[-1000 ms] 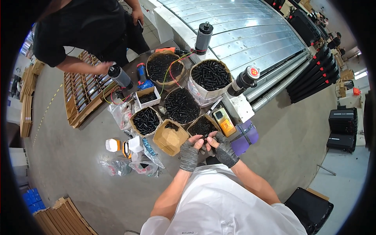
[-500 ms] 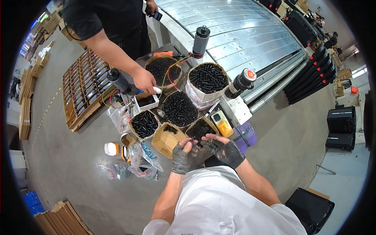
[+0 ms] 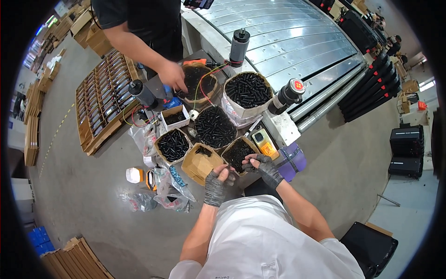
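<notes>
My left hand (image 3: 215, 187), in a dark fingerless glove, is closed in a pinch at the front edge of the containers. A small dark piece seems to show at its fingertips, too small to name. My right hand (image 3: 266, 170), gloved alike, is beside it with fingers bent together over the near edge of a box of small black ring-like parts (image 3: 238, 154); what they hold, if anything, is hidden. Left of that box is a cardboard box (image 3: 197, 168) with a few black pieces. Behind are containers of black cylindrical parts (image 3: 214, 126).
Opposite, a co-worker's hand (image 3: 172, 76) reaches into a far tub (image 3: 200, 83). Grey motor-like cylinders (image 3: 239, 46) with wires stand around. A phone (image 3: 264, 142) and a purple case (image 3: 291, 162) lie at right, plastic bags (image 3: 169, 193) at left, a metal slatted conveyor (image 3: 278, 37) behind.
My right hand has drawn its fingers in and shifted slightly upward; my left hand has barely moved. The co-worker's hand has left a white object by the small white box and moved to the far tub.
</notes>
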Demonstrator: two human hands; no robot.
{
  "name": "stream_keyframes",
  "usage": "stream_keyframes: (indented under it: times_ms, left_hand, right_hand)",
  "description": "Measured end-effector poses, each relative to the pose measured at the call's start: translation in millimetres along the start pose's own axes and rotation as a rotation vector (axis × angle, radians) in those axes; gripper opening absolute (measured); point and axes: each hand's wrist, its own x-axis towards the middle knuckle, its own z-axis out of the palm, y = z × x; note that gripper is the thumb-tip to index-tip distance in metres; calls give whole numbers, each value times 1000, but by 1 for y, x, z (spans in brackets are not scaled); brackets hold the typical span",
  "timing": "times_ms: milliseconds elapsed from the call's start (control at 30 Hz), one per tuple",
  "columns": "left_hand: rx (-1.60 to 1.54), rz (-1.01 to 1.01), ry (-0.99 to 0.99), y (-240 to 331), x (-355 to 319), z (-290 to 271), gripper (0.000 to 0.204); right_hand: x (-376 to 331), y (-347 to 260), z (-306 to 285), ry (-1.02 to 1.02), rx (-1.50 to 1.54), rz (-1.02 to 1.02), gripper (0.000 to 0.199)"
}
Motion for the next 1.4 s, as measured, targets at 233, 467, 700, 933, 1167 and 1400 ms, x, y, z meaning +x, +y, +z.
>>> stream_keyframes:
  times_ms: [233,467,700,933,1167,1400]
  left_hand:
    - [55,-10,-5,-6,2,-5,27]
    - [36,-5,16,-1,2,-5,28]
    - [72,-24,49,-1,5,-12,31]
    - [88,12,118,0,-6,-35,33]
    - [69,6,154,-4,-20,-40,28]
    - [104,-44,139,-3,-17,-31,25]
  right_hand:
    - [38,22,-19,193,-435,-52,23]
    - [34,22,-20,56,112,46,23]
    - [39,32,-24,149,-121,4,22]
    - [75,47,-19,56,-1671,-636,25]
    - [98,56,-24,61,-1646,-434,14]
    - [90,51,-33,84,-1308,-391,11]
